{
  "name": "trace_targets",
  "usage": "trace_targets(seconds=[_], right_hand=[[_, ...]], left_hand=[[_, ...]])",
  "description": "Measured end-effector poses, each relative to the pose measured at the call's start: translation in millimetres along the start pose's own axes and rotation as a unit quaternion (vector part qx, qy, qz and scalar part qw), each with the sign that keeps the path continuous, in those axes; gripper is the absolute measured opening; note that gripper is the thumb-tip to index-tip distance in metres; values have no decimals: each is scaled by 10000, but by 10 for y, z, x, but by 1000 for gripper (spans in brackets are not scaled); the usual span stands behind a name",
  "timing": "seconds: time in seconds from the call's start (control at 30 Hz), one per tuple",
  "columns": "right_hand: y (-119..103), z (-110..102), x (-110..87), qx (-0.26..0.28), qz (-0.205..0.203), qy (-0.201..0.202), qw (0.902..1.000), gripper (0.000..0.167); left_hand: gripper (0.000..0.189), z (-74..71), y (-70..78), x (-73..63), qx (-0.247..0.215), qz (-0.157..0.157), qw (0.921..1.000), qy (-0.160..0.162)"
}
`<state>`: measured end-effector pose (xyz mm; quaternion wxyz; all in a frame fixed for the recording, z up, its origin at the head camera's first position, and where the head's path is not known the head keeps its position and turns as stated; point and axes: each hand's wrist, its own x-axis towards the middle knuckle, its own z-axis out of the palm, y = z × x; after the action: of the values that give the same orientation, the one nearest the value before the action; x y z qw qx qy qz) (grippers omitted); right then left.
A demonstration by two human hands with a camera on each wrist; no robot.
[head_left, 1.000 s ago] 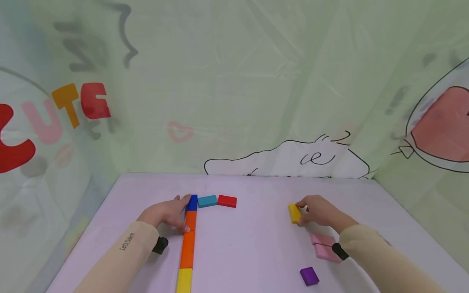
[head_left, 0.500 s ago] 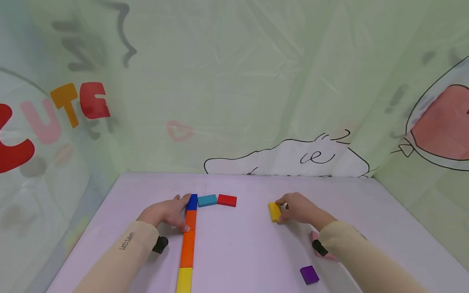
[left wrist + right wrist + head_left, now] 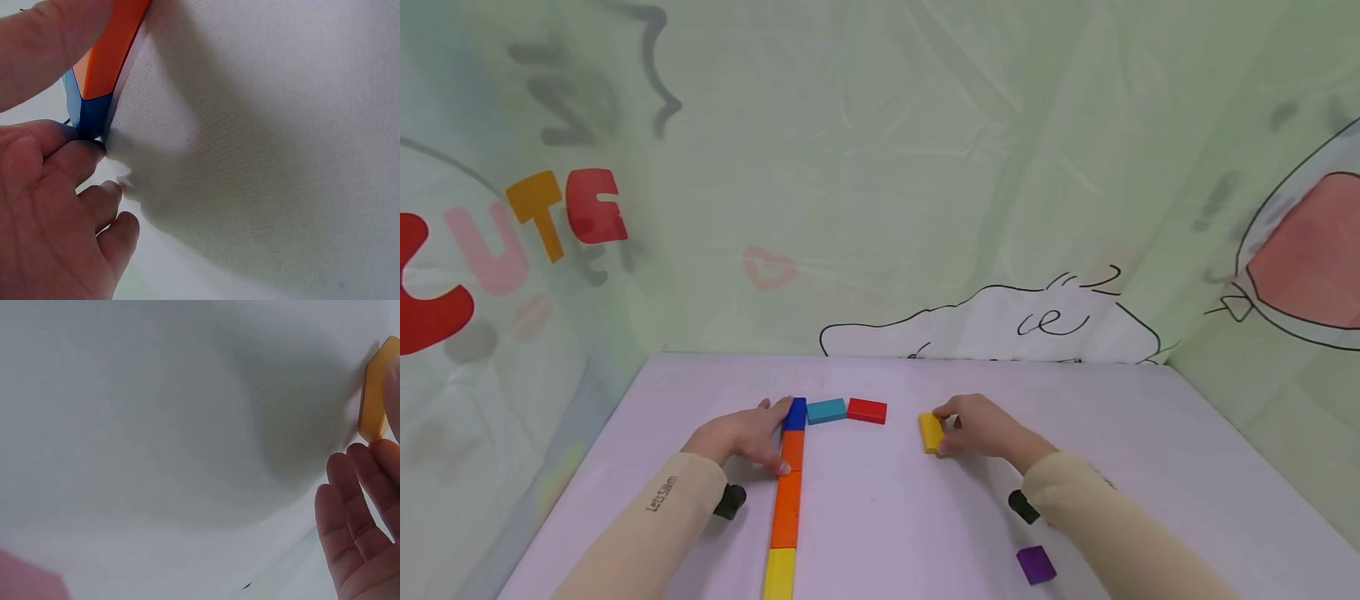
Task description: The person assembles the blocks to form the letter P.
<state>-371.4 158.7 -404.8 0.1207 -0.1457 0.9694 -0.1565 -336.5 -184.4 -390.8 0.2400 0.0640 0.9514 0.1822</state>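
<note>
My left hand (image 3: pixel 745 437) rests at the left side of a row of blocks. Its fingertips touch the far end of the blue block (image 3: pixel 794 414), while the thumb lies against the orange blocks (image 3: pixel 786 508) just nearer. From the blue block, a teal block (image 3: pixel 827 412) and a red block (image 3: pixel 867 411) run to the right, slightly slanted. Between thumb and fingers, my right hand (image 3: pixel 985 431) pinches a yellow block (image 3: pixel 929 433) by its ends, right of the red one and apart from it. The right wrist view shows this yellow block (image 3: pixel 375 394) close to the white surface.
Another yellow block (image 3: pixel 779 575) continues the row at the near edge of view. A purple block (image 3: pixel 1036 565) lies by the right sleeve, which hides most of the pink blocks; one pink block (image 3: pixel 28 581) shows in the right wrist view. Printed cloth walls (image 3: pixel 850 167) enclose the table (image 3: pixel 880 500).
My right hand has moved left with the yellow block, toward the red one. The right sleeve now covers the pink blocks in the head view. My left hand stays in place.
</note>
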Motion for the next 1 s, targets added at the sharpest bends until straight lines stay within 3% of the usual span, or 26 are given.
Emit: trace_targets(seconds=[0.3, 1.0], right_hand=[[-148, 70, 94, 115, -109, 74, 9998, 58], [-387, 141, 172, 135, 88, -66, 9998, 60]], left_hand=[[104, -2, 4, 8, -39, 12, 10000, -9], [106, -1, -11, 41, 35, 19, 10000, -34]])
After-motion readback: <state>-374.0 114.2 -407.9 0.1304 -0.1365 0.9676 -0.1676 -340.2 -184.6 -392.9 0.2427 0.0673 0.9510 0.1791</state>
